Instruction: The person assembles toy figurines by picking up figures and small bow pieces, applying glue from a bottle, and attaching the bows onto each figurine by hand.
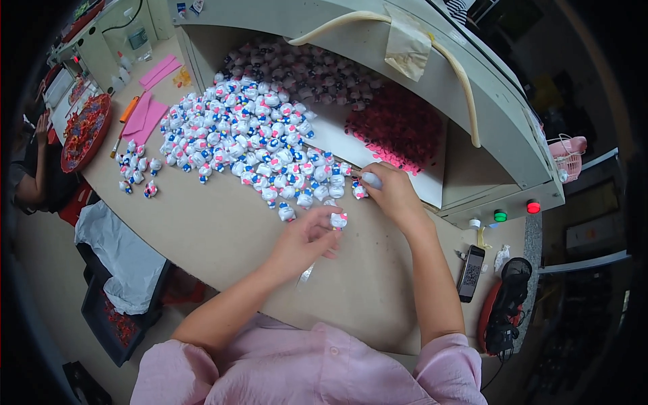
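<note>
Between the fingertips of my left hand [307, 241] is a small white figurine [339, 221] with pink on it, held above the tabletop. My right hand [393, 196] is closed around a small whitish bottle-like thing [371, 179]; a thin dark tip points left from it, and the fingers cover the rest. Just left of that tip begins a big heap of like figurines [236, 128], white with blue and pink parts. A single figurine [359, 190] stands right beside my right hand, and another figurine [287, 212] lies left of my left hand.
Under the machine's hood [486, 94] lie more figurines and a pile of small pink-red pieces [398, 128] on a white sheet. A phone [471, 273] and a dark pouch [509, 297] lie right. Pink sheets [145, 116] and a red tray [86, 131] are left, near another person's arm [39, 158].
</note>
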Available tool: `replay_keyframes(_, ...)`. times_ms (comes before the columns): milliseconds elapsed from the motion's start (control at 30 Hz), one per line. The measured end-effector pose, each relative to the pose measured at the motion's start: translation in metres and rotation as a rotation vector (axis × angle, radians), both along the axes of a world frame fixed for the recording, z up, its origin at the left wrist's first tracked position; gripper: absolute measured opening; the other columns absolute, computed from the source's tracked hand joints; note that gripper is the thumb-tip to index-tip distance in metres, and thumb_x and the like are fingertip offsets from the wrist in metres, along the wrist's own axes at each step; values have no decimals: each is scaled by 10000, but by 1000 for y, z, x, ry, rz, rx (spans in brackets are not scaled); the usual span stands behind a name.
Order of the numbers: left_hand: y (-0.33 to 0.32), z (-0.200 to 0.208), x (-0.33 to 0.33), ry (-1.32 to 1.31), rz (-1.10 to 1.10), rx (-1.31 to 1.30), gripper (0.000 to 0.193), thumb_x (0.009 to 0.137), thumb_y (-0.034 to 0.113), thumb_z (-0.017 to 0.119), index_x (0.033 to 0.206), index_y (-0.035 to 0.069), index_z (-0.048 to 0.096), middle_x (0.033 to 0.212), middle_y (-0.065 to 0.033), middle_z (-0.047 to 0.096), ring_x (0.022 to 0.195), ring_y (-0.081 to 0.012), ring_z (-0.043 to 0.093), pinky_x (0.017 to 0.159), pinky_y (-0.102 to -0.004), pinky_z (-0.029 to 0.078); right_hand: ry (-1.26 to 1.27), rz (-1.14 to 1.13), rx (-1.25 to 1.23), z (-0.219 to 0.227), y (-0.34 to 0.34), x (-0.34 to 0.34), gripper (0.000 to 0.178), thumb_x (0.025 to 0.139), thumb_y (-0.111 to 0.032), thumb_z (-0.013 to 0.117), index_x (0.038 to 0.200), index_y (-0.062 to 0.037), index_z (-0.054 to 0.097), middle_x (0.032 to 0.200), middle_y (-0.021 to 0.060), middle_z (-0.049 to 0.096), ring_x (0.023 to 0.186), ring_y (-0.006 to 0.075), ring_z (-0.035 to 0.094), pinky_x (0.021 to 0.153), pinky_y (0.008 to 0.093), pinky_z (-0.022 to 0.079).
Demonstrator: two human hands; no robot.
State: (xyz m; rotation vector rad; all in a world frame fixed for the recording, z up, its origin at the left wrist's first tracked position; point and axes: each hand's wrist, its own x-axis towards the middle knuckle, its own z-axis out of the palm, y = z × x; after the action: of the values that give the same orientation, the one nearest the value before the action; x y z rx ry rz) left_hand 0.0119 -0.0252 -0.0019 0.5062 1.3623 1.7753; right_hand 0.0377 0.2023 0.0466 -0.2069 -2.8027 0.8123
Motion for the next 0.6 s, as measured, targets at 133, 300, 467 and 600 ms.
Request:
replay_keyframes(133, -3, -3, -3, -23, 18, 13, 403, 950, 46, 585, 1336, 55, 466, 1000, -36, 582, 840, -106, 619, 710, -279, 581, -135, 28, 76, 7, -14, -12, 225, 830, -141, 718, 989, 9, 666, 931, 194, 666, 829, 350, 640, 747, 387, 494)
replay_keyframes(300, -12, -14, 1, 41, 28, 61, 406, 940, 103, 610, 1326, 55, 493, 938, -51, 594, 751, -113, 621, 684, -270, 552, -18, 49, 3, -17, -27, -13, 244, 846, -173, 709, 1009, 6, 675, 960, 211, 652, 887, 367, 627, 797, 412, 483)
replay_keyframes(467, -7, -9, 7, 74, -4, 92, 401, 960, 106, 582, 1347, 70, 485, 955, -41, 584, 775, -107, 614, 699, -271, 559, -27, -41, -134, -11, -25, 4, 238, 825, -182, 721, 984, -10, 680, 926, 199, 650, 851, 347, 634, 787, 397, 489)
replay_keyframes(600, -11, -9, 12, 41, -15, 91, 406, 967, 104, 574, 1360, 72, 478, 981, -32, 571, 814, -103, 612, 723, -274, 568, -205, -10, -113, 0, -35, -1, 378, 853, -261, 690, 1099, 21, 642, 1021, 231, 638, 967, 388, 607, 857, 428, 466)
